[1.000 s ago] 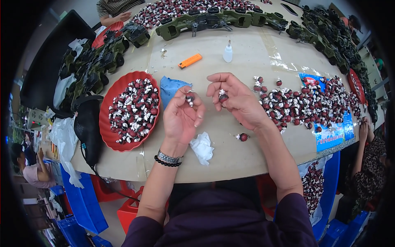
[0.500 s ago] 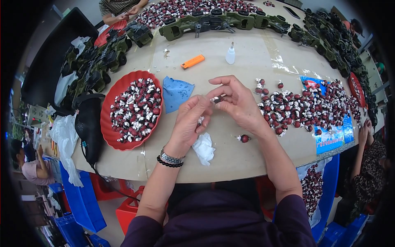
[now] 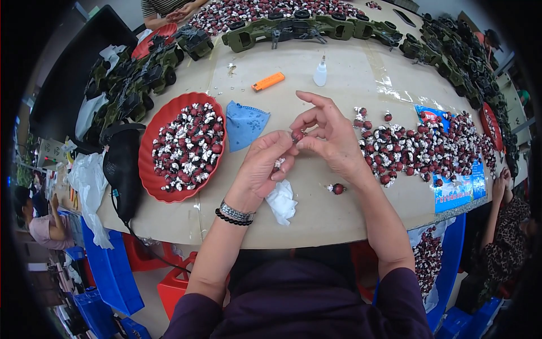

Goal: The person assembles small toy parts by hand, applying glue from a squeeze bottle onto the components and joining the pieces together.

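Observation:
Between the fingertips of both hands is a small red, black and white figurine, its dark red round part showing. My left hand pinches it from the left, and another whitish piece shows by its curled lower fingers. My right hand grips the figurine from the right with thumb and bent fingers, the index finger raised above. Below the hands lie a crumpled white tissue and one loose figurine. A red scalloped dish full of similar figurines stands to the left.
A figurine heap spreads on the right. A blue cloth, an orange lighter-shaped piece and a small white dropper bottle lie beyond my hands. Green toy vehicles line the far side. A black bag sits left; other people work around the table.
The figurine has turned between my fingers: its dark red round part shows now, where black and white showed before. Both hands stay in nearly the same place.

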Demonstrator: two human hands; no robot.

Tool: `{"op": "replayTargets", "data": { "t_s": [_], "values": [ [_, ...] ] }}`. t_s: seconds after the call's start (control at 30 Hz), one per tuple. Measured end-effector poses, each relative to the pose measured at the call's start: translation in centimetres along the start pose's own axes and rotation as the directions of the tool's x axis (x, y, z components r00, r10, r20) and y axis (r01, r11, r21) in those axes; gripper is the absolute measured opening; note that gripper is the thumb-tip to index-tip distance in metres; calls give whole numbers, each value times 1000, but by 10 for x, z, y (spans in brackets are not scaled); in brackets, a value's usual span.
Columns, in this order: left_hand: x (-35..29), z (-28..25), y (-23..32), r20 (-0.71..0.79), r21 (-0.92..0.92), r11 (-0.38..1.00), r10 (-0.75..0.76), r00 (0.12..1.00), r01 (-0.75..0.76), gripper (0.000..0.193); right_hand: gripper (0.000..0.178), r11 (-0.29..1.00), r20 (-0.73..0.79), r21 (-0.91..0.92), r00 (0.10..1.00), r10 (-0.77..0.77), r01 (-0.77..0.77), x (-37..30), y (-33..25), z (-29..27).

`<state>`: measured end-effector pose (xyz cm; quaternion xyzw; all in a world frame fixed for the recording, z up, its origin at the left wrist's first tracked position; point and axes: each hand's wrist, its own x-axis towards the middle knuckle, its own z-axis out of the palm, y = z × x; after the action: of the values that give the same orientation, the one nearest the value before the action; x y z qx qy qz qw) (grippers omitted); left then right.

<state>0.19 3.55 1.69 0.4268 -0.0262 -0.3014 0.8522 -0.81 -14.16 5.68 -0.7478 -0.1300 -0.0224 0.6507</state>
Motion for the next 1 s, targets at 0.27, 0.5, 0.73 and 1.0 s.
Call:
{"op": "replayTargets", "data": {
  "t_s": [0.27,0.5,0.73,1.0],
  "values": [
    [0,1,0,29,-40,998,-52,998,53,18,64,998,-32,51,999,33,-32,1,1,1],
    [0,0,-1,45,-43,998,-46,998,48,19,58,998,44,-2,997,63,-63,-1,-9,0],
    [0,0,-2,48,-44,998,-47,998,49,19,51,998,41,-3,997,65,-65,-2,-8,0],
    [-2,4,-1,-4,29,1000,4,1000,-4,23,40,995,57,-92,997,54,-48,-2,-7,-2]
  ]
}}
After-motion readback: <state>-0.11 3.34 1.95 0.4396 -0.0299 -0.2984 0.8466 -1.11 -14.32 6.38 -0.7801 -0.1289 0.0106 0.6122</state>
